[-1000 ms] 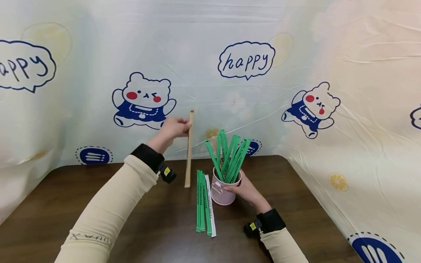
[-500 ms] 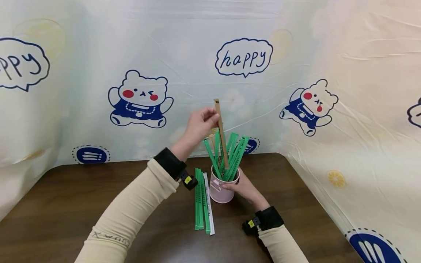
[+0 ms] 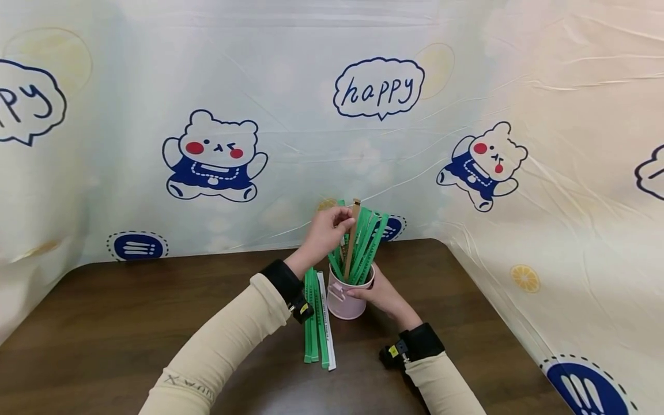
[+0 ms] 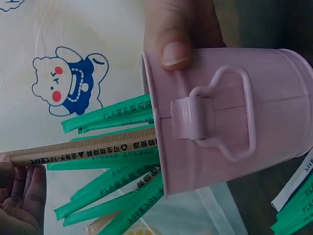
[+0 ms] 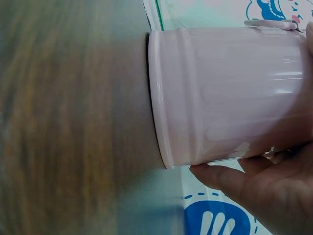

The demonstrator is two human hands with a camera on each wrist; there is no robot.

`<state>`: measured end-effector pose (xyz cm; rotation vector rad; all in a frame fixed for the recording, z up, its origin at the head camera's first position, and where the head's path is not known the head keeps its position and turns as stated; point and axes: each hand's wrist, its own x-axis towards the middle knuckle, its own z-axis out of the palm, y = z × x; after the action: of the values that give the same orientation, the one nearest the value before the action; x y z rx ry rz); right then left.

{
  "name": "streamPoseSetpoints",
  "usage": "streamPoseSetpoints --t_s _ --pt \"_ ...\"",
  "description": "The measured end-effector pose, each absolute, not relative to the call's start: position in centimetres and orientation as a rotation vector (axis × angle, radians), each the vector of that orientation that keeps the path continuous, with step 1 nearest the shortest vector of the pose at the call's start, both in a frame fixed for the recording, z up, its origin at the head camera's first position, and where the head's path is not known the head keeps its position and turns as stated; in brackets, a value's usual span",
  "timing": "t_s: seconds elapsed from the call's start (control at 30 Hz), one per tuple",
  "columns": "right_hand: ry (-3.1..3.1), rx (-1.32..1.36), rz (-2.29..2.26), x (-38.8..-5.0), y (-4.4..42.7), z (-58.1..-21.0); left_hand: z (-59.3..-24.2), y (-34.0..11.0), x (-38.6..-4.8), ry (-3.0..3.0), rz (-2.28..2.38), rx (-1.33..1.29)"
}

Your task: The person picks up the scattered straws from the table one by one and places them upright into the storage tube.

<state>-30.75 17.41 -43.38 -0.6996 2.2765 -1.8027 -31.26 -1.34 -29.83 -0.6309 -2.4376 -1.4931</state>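
Observation:
My left hand (image 3: 327,231) pinches a brown paper-wrapped straw (image 3: 351,245) near its upper end. The straw's lower part is inside a pink metal bucket (image 3: 343,306), hidden by the wall; in the left wrist view the brown straw (image 4: 93,149) passes over the rim. Several green-wrapped straws (image 3: 374,242) fan out of the same bucket, with another brown one partly hidden among them. My right hand (image 3: 385,295) holds the bucket's right side, thumb at the rim. The right wrist view shows the bucket (image 5: 225,98) from low down, with fingers (image 5: 220,177) against its side.
Left of the bucket, several green-wrapped straws (image 3: 311,331) lie side by side on the brown table (image 3: 207,300), with one white-wrapped straw (image 3: 327,331) at their right. A printed sheet (image 3: 290,86) hangs behind the table. My left forearm (image 3: 233,340) reaches across in front.
My left hand has moved right and then down, bringing the brown straw from left of the bucket into it. The right hand keeps holding the bucket; the head view has shifted slightly.

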Motion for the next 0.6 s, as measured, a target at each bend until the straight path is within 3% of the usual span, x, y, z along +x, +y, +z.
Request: streamPoseSetpoints --t_s 0.33,0.6 --pt "2.278 -0.683 -1.824 -31.0 17.5 -43.2 -28.6 -1.1 -31.0 -2.394 -1.448 -0.648" --pt "2.276 -0.668 -1.806 -30.8 17.5 -43.4 -32.3 -1.5 -31.1 -2.469 -1.464 -0.604"
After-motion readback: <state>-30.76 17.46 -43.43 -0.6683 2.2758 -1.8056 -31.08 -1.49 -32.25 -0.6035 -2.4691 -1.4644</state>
